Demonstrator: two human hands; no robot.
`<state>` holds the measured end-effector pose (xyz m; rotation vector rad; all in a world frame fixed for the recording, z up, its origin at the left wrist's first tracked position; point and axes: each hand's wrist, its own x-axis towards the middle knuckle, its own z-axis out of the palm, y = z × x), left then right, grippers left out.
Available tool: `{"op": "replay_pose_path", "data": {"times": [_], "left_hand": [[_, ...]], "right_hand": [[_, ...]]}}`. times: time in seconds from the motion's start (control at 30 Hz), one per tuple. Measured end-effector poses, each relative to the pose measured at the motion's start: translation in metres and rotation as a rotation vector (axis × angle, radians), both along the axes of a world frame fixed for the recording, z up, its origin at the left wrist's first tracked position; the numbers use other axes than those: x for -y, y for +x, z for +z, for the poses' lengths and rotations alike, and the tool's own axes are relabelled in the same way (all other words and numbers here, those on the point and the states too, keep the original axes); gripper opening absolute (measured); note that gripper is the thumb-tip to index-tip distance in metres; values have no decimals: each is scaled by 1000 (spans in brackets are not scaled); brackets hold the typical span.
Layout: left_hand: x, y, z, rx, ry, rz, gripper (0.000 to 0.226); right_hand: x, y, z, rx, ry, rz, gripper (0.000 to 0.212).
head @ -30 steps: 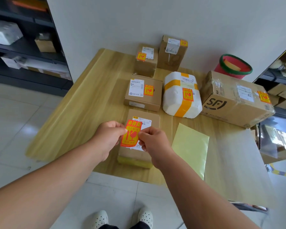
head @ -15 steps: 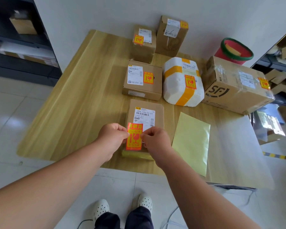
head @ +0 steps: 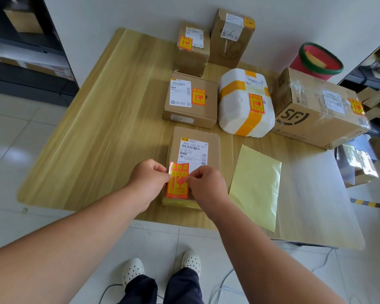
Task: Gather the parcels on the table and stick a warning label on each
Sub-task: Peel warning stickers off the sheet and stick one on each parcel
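A flat brown parcel (head: 214, 145) with a white shipping slip lies near the front edge of the wooden table (head: 110, 119). Over its near end I hold a red-and-yellow warning label (head: 177, 179): my left hand (head: 148, 182) pinches its left edge, my right hand (head: 206, 186) pinches its right edge. Whether the label touches the box I cannot tell. Further back stand labelled parcels: a flat box (head: 190, 99), a white foam parcel (head: 246, 102), a large SF carton (head: 316, 108) and two small upright boxes (head: 192, 49) (head: 232, 37).
A yellow backing sheet (head: 255, 185) lies right of the near parcel, partly on a translucent sheet (head: 316, 194). A red bucket with a green rim (head: 316, 60) stands behind the carton. Dark shelves with boxes stand at left (head: 26, 40) and at right (head: 377, 95). The wall is close behind.
Both hands have lowered the label toward the near end of the flat parcel and turned it upright. The camera has tilted further down.
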<state>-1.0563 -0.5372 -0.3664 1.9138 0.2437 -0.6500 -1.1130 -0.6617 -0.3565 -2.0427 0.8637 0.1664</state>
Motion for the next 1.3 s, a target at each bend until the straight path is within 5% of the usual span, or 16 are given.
{"op": "replay_pose_path", "data": {"times": [0.3, 0.43, 0.57, 0.7, 0.8, 0.93, 1.3], "left_hand": [[2, 0, -1, 65, 45, -20, 12], [3, 1, 1, 149, 230, -118, 13], [-6, 0, 7, 224, 442, -206, 27], [-7, -10, 8, 801, 400, -410, 14], [-7, -16, 3, 1037, 441, -605, 21], [-17, -17, -13, 952, 625, -771, 41], [-23, -25, -29, 829, 806, -918, 63]], "right_hand": [[0, 2, -2, -20, -84, 54, 16], [-5, 5, -5, -52, -230, 112, 12], [0, 0, 0, -51, -397, 120, 31], [0, -8, 0, 270, -584, 386, 6], [-2, -15, -11, 318, -679, 587, 24], [6, -23, -28, 149, -711, 728, 47], [2, -39, -37, 160, -742, 683, 53]]}}
